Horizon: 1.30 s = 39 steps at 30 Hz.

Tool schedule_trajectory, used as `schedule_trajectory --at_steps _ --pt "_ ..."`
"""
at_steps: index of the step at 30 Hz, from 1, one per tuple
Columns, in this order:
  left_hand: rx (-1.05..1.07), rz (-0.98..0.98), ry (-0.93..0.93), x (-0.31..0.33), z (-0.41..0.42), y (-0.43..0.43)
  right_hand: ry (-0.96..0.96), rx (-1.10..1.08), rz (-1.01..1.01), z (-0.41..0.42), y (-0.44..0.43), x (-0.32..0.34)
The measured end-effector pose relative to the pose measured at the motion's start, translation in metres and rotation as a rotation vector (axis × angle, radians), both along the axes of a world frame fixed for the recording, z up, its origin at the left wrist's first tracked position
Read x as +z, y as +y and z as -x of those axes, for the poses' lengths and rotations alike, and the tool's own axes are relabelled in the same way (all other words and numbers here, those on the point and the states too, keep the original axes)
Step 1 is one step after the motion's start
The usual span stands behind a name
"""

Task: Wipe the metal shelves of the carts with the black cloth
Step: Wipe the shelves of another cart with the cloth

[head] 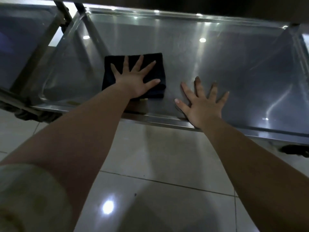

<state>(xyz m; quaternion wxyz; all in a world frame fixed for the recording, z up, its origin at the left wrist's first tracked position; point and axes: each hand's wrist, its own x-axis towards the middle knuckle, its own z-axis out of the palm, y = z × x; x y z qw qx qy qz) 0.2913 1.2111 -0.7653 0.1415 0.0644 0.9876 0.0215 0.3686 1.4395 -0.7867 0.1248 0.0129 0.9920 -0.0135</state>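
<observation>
- Metal shelf [217, 64]: a low, rimmed tier of the cart, close above the tiled floor. The step in hand is wiping this tier.
- Black cloth [108, 81]: a folded square lying flat on the shelf, left of centre and near the front rim.
- Left grip [135, 77]: my fingers are straight and spread, with the palm pressing the cloth down; nothing is clasped.
- Right grip [202, 104]: it is spread flat on bare metal just beside the cloth, holds nothing, and appears to brace me.
- Next move, as I judge it: slide the cloth under steady pressure toward the rims and corners, lifting the right grip out of its path.
</observation>
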Motion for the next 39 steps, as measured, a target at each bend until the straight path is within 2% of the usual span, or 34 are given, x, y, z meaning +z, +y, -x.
schedule_trajectory --at_steps 6,10,14,17,24,28,34,39 --pt "-0.168 -0.018 0.005 -0.009 -0.075 0.016 -0.009 0.004 -0.019 -0.001 0.002 -0.001" --pt "-0.114 -0.067 0.003 -0.009 -0.072 -0.012 -0.013 0.005 -0.009 -0.003 0.002 -0.001" --pt "0.002 -0.028 0.022 -0.008 -0.065 -0.077 -0.013 0.004 -0.014 -0.003 0.002 0.0" --pt "0.006 -0.013 0.012 -0.008 -0.066 -0.098 -0.025 -0.042 -0.008 -0.004 -0.003 0.001" --pt "-0.02 -0.023 0.048 -0.009 -0.068 -0.096 0.024 0.017 0.207 0.012 -0.096 0.013" --pt "-0.023 -0.029 0.045 -0.007 -0.068 -0.098 -0.013 -0.009 -0.003 0.013 -0.116 0.002" --pt "-0.032 -0.026 0.035 -0.008 -0.071 -0.106 -0.001 0.006 0.0 0.012 -0.114 0.001" --pt "0.001 -0.032 0.017 -0.005 -0.066 -0.155 0.012 0.034 -0.017 0.014 -0.114 -0.002"
